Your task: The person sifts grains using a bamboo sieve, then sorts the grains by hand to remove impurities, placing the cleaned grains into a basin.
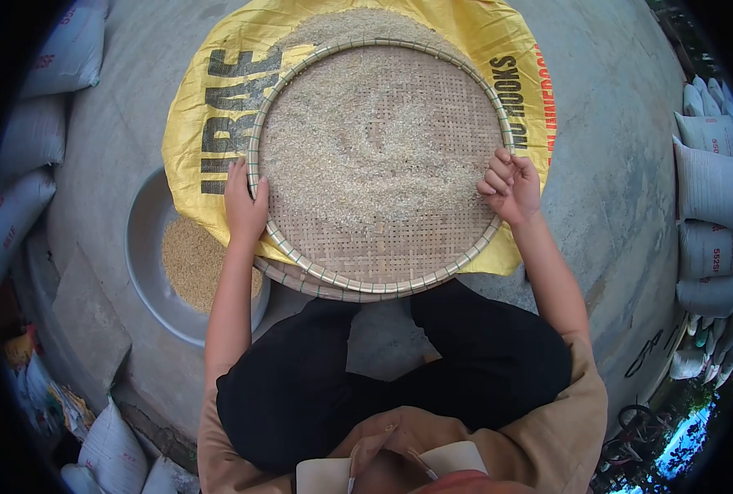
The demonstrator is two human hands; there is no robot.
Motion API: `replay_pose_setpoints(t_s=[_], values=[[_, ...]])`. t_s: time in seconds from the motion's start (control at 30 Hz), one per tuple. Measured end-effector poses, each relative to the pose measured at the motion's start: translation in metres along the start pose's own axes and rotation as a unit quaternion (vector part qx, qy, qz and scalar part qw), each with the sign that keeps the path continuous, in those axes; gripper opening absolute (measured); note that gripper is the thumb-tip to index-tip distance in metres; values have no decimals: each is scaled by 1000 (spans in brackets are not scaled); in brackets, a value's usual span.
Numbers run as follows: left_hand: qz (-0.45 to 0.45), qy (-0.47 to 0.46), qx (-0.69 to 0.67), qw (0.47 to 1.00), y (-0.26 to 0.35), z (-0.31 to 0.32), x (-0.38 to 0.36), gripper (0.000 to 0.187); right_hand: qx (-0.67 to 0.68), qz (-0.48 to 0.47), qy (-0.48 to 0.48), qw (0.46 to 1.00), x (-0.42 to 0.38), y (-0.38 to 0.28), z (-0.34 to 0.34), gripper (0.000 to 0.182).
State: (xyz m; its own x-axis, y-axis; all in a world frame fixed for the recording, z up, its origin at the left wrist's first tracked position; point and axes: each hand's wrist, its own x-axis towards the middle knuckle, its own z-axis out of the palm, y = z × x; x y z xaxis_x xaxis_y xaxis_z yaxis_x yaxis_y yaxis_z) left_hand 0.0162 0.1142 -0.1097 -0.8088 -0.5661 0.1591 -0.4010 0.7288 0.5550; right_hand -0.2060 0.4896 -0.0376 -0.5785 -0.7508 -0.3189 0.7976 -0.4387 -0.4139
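A round woven tray (383, 247) with a bound rim lies in front of me, pale grain (358, 148) spread over its upper and middle part. My left hand (245, 202) grips the tray's left rim, thumb on the inner side and fingers outside. At the right rim, my right hand (511, 185) has its fingers curled against the edge; whatever lies within them is too small to name. Beneath the tray is a yellow printed sack (206, 107), with more grain showing beyond the far rim. A second woven rim (301, 280) shows under the near left edge.
A metal basin (148, 272) with brown grain stands on the concrete floor (613, 165), left of my left forearm. Filled white sacks (33, 136) line the left side, and stacked sacks (708, 185) stand at the right. My crossed legs are just below the tray.
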Motion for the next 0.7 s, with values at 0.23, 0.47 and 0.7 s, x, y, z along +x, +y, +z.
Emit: replay_pose_setpoints(t_s=[0.23,0.47,0.7], values=[[3,-3,-1,1000,-3,2,0,44,-293,78,98,948,0,-13,-5,30],[-3,-3,-2,1000,-4,2,0,44,-809,123,158,553,-20,-12,21,29],[-6,-6,0,1000,-4,1,0,44,-877,118,183,428,-17,4,18,13]])
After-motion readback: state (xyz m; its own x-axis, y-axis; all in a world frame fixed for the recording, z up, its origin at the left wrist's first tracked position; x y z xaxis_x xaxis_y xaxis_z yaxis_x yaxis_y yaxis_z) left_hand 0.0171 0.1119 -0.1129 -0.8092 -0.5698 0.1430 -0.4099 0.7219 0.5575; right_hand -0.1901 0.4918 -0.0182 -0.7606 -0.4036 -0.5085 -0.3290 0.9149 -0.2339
